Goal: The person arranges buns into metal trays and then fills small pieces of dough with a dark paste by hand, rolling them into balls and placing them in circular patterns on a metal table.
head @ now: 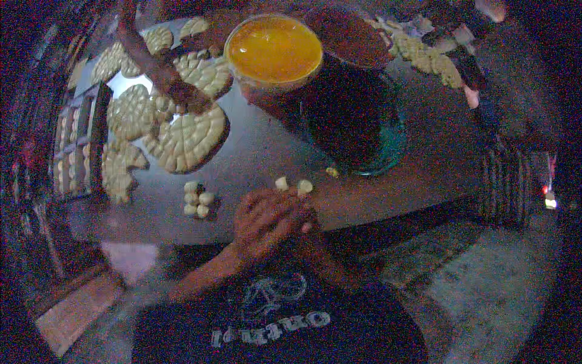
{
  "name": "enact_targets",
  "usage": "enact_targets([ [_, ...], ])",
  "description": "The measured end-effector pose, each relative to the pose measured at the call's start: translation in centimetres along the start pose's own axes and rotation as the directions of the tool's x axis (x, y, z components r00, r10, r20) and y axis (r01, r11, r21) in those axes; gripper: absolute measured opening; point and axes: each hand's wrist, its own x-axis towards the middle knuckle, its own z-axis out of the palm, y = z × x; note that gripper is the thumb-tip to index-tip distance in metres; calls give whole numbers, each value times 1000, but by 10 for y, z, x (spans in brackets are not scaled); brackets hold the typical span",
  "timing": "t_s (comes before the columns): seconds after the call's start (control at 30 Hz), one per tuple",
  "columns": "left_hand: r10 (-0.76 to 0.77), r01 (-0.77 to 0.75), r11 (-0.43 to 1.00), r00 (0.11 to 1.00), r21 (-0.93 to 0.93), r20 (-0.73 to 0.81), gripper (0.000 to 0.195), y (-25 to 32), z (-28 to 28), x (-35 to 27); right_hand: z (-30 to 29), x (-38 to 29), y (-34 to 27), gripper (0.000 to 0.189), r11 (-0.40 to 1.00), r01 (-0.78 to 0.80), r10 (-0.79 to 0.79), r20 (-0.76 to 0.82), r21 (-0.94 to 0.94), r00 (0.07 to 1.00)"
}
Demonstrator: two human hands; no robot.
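Note:
My left hand point(261, 223) lies over my right hand point(305, 224), the two pressed together at the near edge of the table. Whatever may be between the palms is hidden, and the fingers are dim and grainy. Just beyond the fingertips sit two small pale dough pieces point(282, 183), one blocky and one rounder point(305, 186). To the left of my hands is a small cluster of dough balls point(198, 199), several touching each other. A yellowish scrap point(332, 172) rests farther off, to the right.
Beyond stands a bowl of orange-yellow liquid point(275, 50), beside a dark green-edged container point(359, 123). Overlapping rounds of shaped dough point(186, 141) spread leftward. Another person's arm point(159, 68) reaches over them. A slatted crate point(77, 141) stands left; more dough point(427, 57) lies far right.

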Motion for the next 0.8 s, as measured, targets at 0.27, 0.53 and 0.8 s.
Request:
enact_targets([
  [0.27, 1, 39, 968, 987, -249, 159, 47, -17, 33, -9, -33, 0, 1, 51, 948, -208, 208, 24, 241, 978],
  [0.53, -380, 693, 242, 712, -679, 591, 67, -54, 77, 5, -94, 84, -26, 55, 899, -153, 166, 3, 411, 986],
  [0.8, -833, 913, 233, 365, -336, 416, 30, -95, 15, -14, -215, 304, -9, 59, 901, -66, 116, -91, 429, 989],
])
